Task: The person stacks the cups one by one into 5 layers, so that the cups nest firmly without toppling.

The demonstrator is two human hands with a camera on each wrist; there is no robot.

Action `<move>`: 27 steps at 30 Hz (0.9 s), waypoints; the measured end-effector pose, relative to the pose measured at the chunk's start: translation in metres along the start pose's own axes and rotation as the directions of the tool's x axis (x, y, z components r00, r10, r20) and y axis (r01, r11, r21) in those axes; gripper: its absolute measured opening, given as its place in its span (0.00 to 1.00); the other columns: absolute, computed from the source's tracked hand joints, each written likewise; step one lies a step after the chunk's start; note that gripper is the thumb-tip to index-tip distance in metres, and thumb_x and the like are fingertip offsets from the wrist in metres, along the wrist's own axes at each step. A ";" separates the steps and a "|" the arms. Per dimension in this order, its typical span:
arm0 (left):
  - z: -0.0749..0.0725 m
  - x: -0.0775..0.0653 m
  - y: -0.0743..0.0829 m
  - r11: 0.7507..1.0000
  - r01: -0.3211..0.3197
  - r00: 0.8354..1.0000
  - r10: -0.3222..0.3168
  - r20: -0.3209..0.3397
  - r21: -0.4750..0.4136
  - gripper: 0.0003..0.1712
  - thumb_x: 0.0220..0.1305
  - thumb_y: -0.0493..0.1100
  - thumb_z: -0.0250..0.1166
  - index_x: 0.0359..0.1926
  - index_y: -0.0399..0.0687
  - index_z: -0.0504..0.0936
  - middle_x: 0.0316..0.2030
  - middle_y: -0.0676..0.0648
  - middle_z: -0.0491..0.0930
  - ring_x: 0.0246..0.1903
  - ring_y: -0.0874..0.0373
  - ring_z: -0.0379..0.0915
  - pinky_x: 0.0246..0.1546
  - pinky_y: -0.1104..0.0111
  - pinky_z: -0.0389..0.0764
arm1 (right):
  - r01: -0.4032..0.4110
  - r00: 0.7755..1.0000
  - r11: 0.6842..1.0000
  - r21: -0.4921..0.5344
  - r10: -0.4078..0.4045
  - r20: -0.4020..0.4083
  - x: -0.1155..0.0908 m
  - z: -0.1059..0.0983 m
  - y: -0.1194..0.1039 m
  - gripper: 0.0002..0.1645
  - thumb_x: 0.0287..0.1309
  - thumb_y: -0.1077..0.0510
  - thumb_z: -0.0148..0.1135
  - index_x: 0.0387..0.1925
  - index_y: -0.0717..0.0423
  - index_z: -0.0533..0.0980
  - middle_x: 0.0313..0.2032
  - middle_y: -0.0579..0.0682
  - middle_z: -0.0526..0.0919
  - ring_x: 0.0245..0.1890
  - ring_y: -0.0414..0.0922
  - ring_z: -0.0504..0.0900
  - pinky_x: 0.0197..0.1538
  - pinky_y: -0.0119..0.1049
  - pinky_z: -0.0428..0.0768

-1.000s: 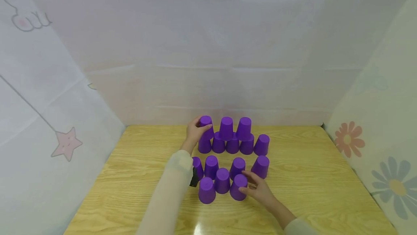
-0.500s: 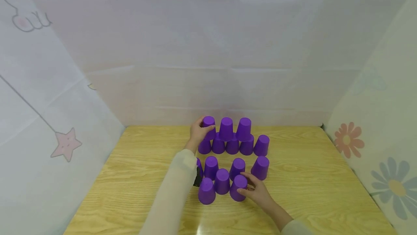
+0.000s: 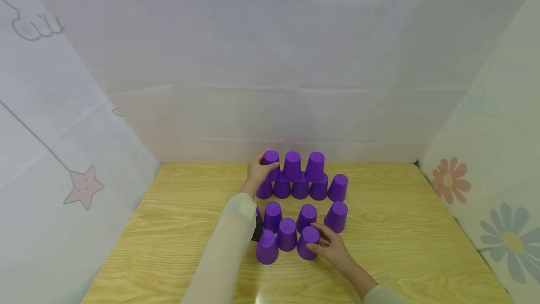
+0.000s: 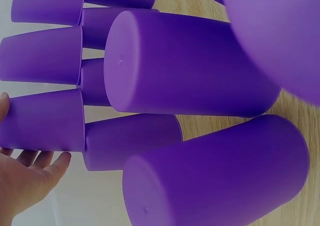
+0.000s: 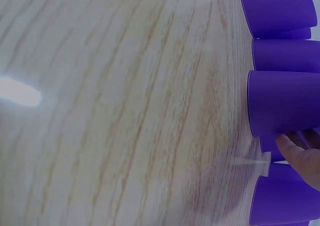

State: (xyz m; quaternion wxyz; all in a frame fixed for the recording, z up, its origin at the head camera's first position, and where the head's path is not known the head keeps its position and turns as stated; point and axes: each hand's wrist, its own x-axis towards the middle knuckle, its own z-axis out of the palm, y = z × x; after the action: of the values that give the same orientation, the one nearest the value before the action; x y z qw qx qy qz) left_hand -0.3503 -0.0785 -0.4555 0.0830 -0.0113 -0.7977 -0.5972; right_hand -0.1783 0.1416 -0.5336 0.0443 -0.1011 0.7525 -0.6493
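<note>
My left hand [image 3: 256, 173] grips an upside-down purple cup [image 3: 272, 156], the leftmost of the upper tier. In the left wrist view this cup [image 4: 42, 121] has its rim against the lower cups, fingers along one side. Beside it, a middle cup [image 3: 292, 167] and a right cup [image 3: 314, 167] stand on the lower row. That row runs along the back and ends at a lone cup [image 3: 338, 188]. Nearer me, my right hand [image 3: 335, 250] holds the front right cup [image 3: 308, 244], thumb in front and a finger behind; most other fingers are hidden.
Several more upside-down cups stand loosely in the front group, including a front left cup [image 3: 267, 248] and a centre cup [image 3: 287, 234]. A black object [image 3: 257, 230] at my left wrist partly covers another. The wooden table [image 3: 422, 229] meets pale cloth walls [image 3: 295, 60].
My left hand has shifted slightly right with its cup, bringing it closer to the middle upper cup. My right hand stays at the front right cup, almost unmoved.
</note>
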 end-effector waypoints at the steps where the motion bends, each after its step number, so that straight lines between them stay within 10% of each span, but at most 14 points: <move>1: 0.000 0.000 0.000 1.000 0.001 1.000 -0.001 0.000 0.000 0.33 0.46 0.38 0.67 0.56 0.39 0.67 0.47 0.39 0.72 0.47 0.48 0.67 0.47 0.63 0.69 | 0.002 1.000 1.000 0.001 -0.002 0.001 0.000 0.000 0.000 0.32 0.43 0.62 0.65 0.52 0.64 0.66 0.49 0.60 0.70 0.48 0.55 0.69 0.49 0.48 0.68; 27: -0.015 -0.008 0.000 0.995 0.003 1.000 -0.001 0.026 -0.096 0.39 0.46 0.43 0.67 0.60 0.44 0.61 0.56 0.39 0.63 0.55 0.45 0.57 0.54 0.61 0.60 | -0.016 1.000 0.998 0.058 0.016 0.001 0.000 -0.004 -0.012 0.30 0.42 0.65 0.65 0.51 0.64 0.67 0.50 0.60 0.68 0.50 0.55 0.67 0.52 0.45 0.66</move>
State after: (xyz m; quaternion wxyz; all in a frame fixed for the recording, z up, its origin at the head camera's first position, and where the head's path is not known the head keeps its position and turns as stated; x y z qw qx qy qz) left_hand -0.3410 -0.0919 -0.4525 0.0712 -0.0223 -0.7691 -0.6347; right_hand -0.1775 0.1437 -0.5211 0.0528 -0.0939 0.7339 -0.6706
